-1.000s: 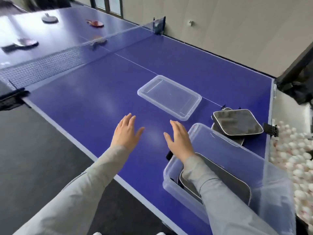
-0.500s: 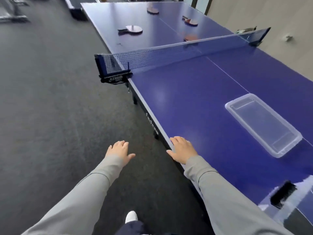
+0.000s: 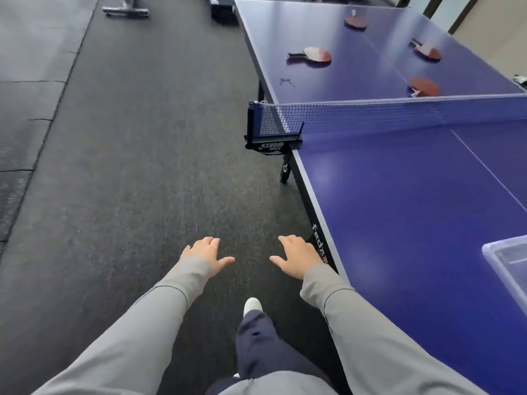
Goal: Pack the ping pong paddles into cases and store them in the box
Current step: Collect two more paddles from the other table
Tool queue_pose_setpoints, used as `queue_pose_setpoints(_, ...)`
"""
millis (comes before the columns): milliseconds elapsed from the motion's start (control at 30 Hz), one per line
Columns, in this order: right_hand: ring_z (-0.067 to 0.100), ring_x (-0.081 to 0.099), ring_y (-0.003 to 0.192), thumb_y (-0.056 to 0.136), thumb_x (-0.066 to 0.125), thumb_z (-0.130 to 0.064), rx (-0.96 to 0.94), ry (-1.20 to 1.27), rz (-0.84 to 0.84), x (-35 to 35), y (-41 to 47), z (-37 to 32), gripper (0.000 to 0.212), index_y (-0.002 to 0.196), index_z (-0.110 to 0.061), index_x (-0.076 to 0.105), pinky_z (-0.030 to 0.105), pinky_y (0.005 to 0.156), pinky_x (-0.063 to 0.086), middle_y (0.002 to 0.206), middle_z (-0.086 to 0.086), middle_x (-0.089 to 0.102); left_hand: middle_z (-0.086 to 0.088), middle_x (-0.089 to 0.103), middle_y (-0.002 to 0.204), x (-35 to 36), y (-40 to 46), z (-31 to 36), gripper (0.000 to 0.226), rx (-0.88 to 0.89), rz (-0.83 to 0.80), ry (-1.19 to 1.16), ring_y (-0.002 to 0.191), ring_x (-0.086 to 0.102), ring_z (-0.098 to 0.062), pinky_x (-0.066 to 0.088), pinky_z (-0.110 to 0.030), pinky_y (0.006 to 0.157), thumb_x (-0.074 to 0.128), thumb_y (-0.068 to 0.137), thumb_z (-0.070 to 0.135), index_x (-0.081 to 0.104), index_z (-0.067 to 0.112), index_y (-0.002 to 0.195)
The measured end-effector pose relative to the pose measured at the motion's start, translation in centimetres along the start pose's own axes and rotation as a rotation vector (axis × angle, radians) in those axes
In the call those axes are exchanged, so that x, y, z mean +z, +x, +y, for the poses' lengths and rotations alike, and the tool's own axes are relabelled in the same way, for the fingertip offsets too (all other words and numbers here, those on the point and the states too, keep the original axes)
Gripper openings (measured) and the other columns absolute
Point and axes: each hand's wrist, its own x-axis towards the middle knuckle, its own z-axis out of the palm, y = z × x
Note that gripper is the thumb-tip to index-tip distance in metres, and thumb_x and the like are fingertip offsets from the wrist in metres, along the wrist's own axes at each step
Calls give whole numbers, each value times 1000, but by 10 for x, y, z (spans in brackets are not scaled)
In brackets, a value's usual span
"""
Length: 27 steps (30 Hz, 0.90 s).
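Several red ping pong paddles lie on the far half of the blue table, beyond the net: one near the left edge, one close behind the net, one at the right and one at the far end. My left hand and my right hand hang over the dark floor beside the table, fingers spread and holding nothing. A corner of the clear plastic lid shows at the right edge. The box and the cases are out of view.
The net spans the table, clamped at a black post on the near-left side. The table edge runs along my right. Dark carpet floor stretches ahead. My leg and white shoe step forward.
The view has swung left and forward along the table's side. The box and cases left the frame, the lid slid to the right edge, and the far paddles came closer. Both hands stay empty.
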Motion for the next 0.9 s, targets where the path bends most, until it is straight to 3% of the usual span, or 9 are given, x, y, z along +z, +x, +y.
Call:
queue_pose_setpoints(333,26,33,136,95,42,-52,-145,13,-8,-75,143,-34,66,146,-12,28,42,110,32,148,8,37,3,23,157,-83,98,-16,77,-117,20,-104,143,24,-18,23,-40,116,40,89,64,22,19,149)
queue_pose_setpoints(533,27,34,135,96,42,-50,-157,-26,-38,-114,218,-71,64,145,-12,29,43,109,33,147,9,38,1,24,156,-132,158,-63,76,-145,48,-140,142,26,-19,27,-40,114,42,89,63,24,18,148)
queue_pose_setpoints(900,28,36,135,97,41,-48,-2,58,-23,-171,362,-183,61,144,-10,31,43,109,33,145,11,40,0,26,155,-234,297,-178,75,13,1,-40,141,28,-21,28,-42,114,43,89,63,26,18,147)
